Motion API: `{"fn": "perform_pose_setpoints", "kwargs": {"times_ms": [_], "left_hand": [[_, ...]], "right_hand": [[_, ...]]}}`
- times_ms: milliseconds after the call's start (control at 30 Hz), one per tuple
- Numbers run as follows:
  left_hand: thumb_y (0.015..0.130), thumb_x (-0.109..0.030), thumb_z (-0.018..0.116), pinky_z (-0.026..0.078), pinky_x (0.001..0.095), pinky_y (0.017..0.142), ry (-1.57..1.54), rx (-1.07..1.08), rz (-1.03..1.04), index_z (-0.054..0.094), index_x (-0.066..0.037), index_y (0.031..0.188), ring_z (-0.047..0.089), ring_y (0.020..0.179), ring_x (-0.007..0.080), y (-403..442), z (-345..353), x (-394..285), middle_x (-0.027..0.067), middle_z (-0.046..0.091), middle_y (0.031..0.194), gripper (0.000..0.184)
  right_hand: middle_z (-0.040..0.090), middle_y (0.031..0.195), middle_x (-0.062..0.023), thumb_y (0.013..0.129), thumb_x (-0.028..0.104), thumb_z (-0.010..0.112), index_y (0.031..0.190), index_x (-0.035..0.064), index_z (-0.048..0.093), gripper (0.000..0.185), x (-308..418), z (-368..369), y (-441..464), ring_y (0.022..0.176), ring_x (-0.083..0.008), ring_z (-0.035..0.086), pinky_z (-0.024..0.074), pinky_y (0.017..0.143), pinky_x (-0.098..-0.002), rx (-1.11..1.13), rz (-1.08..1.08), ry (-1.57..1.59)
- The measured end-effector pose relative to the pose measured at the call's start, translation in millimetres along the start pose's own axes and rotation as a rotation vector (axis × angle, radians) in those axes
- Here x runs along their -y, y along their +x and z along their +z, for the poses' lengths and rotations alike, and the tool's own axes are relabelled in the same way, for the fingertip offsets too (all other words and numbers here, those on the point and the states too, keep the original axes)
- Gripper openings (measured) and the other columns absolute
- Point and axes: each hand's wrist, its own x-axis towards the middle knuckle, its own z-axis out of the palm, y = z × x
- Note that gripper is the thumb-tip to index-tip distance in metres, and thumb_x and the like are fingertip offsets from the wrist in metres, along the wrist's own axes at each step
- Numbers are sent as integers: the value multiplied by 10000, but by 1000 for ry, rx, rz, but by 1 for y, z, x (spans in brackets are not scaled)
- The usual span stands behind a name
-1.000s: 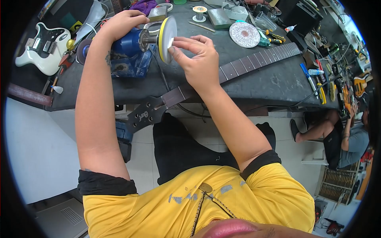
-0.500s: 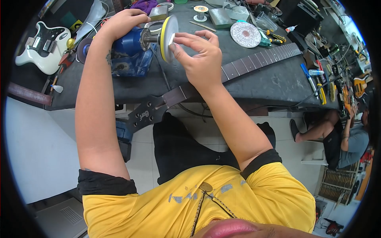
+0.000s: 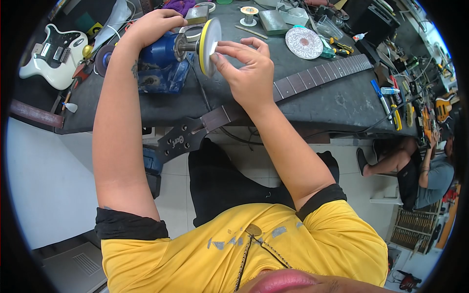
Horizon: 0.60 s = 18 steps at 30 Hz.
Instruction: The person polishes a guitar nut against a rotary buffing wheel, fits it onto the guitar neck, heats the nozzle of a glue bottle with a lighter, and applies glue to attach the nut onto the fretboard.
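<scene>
Resting over the top of a blue bench grinder [image 3: 159,53] is my left hand [image 3: 155,27], its fingers stretched forward and apart from anything I can make out in them. The grinder carries a yellow-edged disc [image 3: 210,48] on its right-hand shaft. My right hand [image 3: 246,68] pinches a small white piece [image 3: 214,48] between thumb and fingers, held against the pale face of the disc. Behind my right wrist lies a fretted guitar neck [image 3: 312,76], with its black headstock [image 3: 181,140] sticking out over the bench's front edge.
A white guitar body [image 3: 56,58] is at the far left. On the dark bench [image 3: 337,105] are a speckled disc [image 3: 303,42], a wire spool [image 3: 248,16], a metal block [image 3: 273,22] and pens [image 3: 381,97]. A person [image 3: 430,176] sits at the far right.
My right hand has shifted slightly, its upper fingers a little more raised, still at the disc face. My left hand keeps its place on the grinder.
</scene>
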Motion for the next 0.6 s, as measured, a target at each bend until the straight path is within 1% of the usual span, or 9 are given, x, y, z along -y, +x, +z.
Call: {"fn": "perform_pose_setpoints", "kwargs": {"times_ms": [267,367,600], "left_hand": [[986,-413,647,524,305,982,-8,4,9,741,-109,1412,749,1040,190,-1,0,-1,109,818,1071,532],[987,-416,648,523,305,982,-7,5,-8,742,-114,1412,747,1038,188,-2,0,-2,107,817,1068,530],[987,-417,653,523,308,982,-14,5,-4,743,-108,1410,744,1040,185,-1,1,0,104,811,1065,532]], "right_hand": [[842,1184,57,878,322,869,1002,180,890,189,-3,1,-2,1322,-285,530,332,1129,-559,20,32,-2],[858,1134,-53,928,246,876,1064,93,889,206,6,-1,4,1239,-248,578,414,1134,-428,-4,-1,-44],[857,1141,-60,931,265,873,1080,104,893,220,5,-1,5,1243,-250,574,419,1132,-432,7,30,-24]]}}
